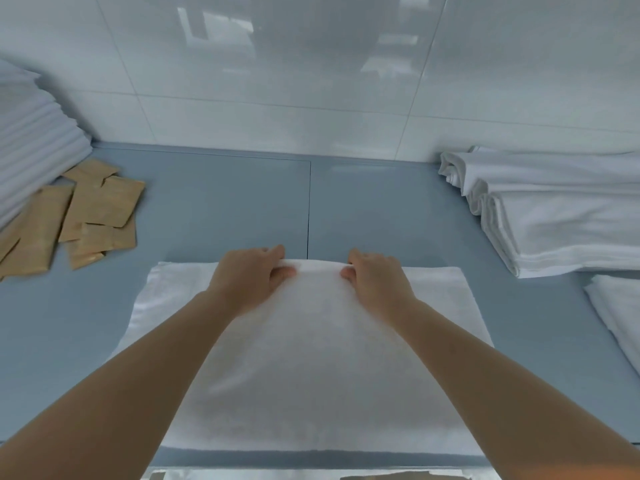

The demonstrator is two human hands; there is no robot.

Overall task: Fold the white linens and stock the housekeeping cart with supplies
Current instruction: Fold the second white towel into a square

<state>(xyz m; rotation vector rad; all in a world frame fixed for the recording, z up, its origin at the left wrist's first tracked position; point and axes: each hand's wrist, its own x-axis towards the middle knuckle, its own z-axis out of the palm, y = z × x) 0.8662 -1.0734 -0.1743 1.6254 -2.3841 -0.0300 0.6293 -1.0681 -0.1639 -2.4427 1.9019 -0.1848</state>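
Note:
A white towel (311, 358) lies flat on the blue-grey table (221, 202), stretching from the near edge toward the middle. My left hand (249, 275) and my right hand (375, 277) both pinch its far edge close together, thumbs on top and fingers curled over the hem. That edge is lifted slightly off the layer beneath, which shows at both sides. My forearms cross over the towel.
A tall stack of folded white linens (31, 143) sits at the far left, with several tan paper packets (90, 216) scattered beside it. Folded white sheets (561, 209) are piled at the right, another white cloth (620, 313) below them. A white tiled wall (311, 81) backs the table.

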